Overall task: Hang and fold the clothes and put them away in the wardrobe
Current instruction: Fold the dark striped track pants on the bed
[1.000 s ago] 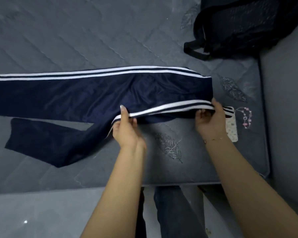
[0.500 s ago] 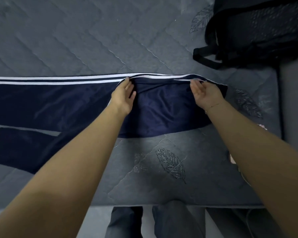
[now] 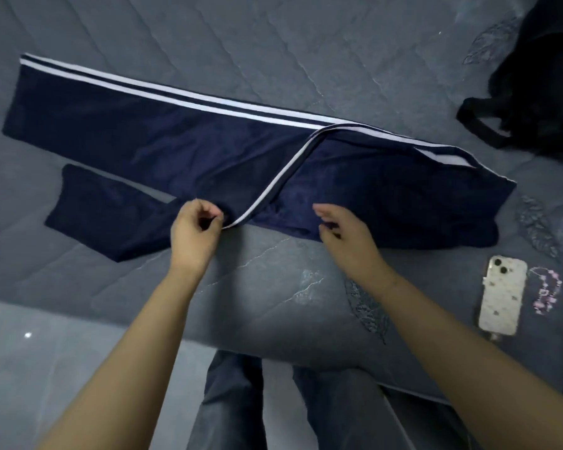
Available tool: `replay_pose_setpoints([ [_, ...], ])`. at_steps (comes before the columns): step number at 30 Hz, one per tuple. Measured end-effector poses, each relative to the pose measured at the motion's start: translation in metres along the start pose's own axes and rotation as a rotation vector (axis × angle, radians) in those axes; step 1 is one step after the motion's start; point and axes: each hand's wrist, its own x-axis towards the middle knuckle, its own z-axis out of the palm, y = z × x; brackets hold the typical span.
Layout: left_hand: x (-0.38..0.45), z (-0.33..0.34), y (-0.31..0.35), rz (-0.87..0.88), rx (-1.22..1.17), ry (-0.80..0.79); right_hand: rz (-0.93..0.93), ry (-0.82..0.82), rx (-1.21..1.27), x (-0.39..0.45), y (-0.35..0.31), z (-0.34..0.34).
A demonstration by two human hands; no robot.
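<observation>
Left hand [image 3: 194, 237] pinches the striped trousers [image 3: 163, 147]; right hand [image 3: 345, 232] hovers with fingers relaxed.

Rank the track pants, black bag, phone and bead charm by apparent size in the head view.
1. track pants
2. black bag, cut off by the frame, so true size unsure
3. phone
4. bead charm

left hand [image 3: 194, 237] pinching, right hand [image 3: 346, 233] relaxed

Track pants [image 3: 208, 151] lie across mattress [image 3: 273, 43]; phone [image 3: 502, 295] front-right, bag [image 3: 540, 76] back-right.
</observation>
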Motion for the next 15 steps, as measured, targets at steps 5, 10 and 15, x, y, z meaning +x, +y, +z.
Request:
replay_pose_setpoints([
  [5,0.007,-0.079,-0.091,-0.103,0.577,-0.061,-0.007,-0.132,-0.091,0.008,-0.032,0.076],
  [10,0.034,-0.132,-0.157,-0.098,0.676,-0.146,0.336,0.007,0.216,0.025,-0.056,0.147],
  [15,0.082,-0.157,-0.162,0.191,0.489,-0.133,0.69,0.44,0.704,0.046,-0.085,0.202],
])
